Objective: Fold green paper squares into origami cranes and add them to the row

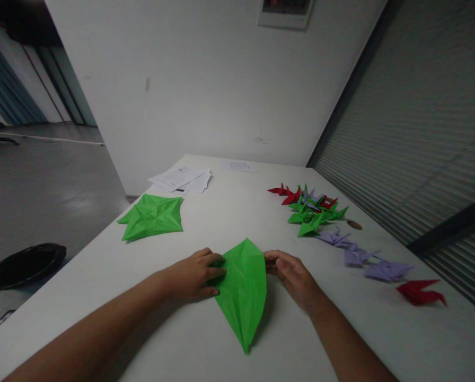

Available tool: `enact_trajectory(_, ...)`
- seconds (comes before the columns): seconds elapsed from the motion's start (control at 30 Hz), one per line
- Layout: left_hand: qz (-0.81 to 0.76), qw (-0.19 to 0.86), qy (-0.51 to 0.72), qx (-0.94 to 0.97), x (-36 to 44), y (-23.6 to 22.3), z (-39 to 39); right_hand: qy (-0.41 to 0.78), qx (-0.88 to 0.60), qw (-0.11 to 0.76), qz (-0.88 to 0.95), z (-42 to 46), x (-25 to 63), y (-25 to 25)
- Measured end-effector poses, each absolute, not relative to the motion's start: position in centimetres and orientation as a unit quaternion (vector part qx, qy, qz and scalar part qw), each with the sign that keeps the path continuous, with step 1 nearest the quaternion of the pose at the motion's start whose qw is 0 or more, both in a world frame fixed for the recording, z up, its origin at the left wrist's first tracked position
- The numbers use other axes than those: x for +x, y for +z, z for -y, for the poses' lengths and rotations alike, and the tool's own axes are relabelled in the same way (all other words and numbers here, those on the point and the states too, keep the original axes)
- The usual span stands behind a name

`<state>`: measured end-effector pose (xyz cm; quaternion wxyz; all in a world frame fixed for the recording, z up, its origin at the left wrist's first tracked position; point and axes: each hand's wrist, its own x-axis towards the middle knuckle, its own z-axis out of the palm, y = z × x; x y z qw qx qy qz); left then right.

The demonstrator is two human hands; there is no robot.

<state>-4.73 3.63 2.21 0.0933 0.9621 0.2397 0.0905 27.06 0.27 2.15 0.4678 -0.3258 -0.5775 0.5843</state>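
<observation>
A green sheet of folded origami paper (pixel 243 286), creased into a long diamond with a narrow point toward me, rests on the table in front of me. My left hand (pixel 198 276) lies on its left edge with the fingers spread. At the upper right edge, the bent fingers of my right hand (pixel 289 270) close on the paper, their tips partly hidden. The right side of the sheet curves up a little off the table. To the left lie creased green origami sheets (pixel 154 215), overlapping each other.
Several folded paper cranes in green (pixel 311 225), purple (pixel 388 269) and red (pixel 420 293) run along the right side of the white table (pixel 174 339). A brown disc (pixel 354 225) lies beside them. Printed papers (pixel 179 178) sit at the back left. A black-lined bin (pixel 26 265) stands left.
</observation>
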Motion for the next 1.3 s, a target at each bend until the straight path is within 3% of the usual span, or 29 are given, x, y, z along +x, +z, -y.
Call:
enact_trajectory(0.33,-0.224,0.052,0.070,0.971,-4.4,2.0,-3.3,0.590,-0.315,0.411,0.620,0.0,26.7,2.7)
enact_trajectory(0.57,-0.274,0.019,0.012,0.962,-3.2,1.4,-2.1,0.518,-0.461,0.397,0.602,-0.8,26.7,3.2)
enact_trajectory(1.3,-0.378,0.085,-0.029,0.921,0.4,-0.5,1.2,0.612,-0.461,0.311,0.562,0.0,26.6,2.5)
